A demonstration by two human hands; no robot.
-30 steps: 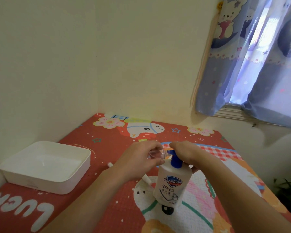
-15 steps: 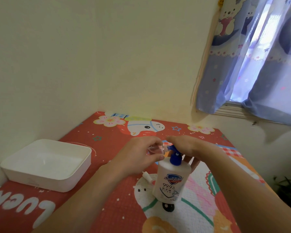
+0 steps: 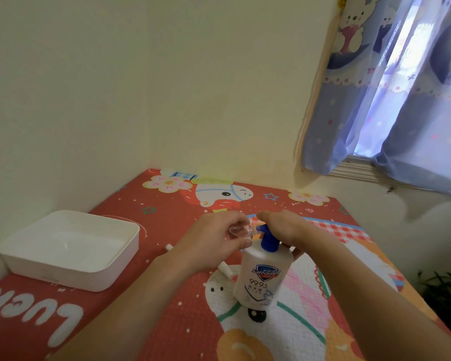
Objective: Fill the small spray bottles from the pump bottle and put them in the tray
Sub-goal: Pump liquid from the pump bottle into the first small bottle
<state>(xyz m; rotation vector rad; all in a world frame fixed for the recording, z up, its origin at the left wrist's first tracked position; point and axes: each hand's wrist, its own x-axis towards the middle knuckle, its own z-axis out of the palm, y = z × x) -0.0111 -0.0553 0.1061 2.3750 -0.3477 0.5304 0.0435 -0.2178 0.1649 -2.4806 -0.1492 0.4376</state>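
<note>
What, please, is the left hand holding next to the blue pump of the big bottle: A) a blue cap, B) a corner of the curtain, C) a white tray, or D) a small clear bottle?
D: the left hand grips a small clear bottle held at the spout of the blue pump, while the white tray sits apart on the mat.

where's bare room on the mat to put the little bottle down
Free: the tray interior, the mat in front of the tray, and the far mat by the wall. Crowded: around the pump bottle, where both hands and two small white caps sit.
</note>
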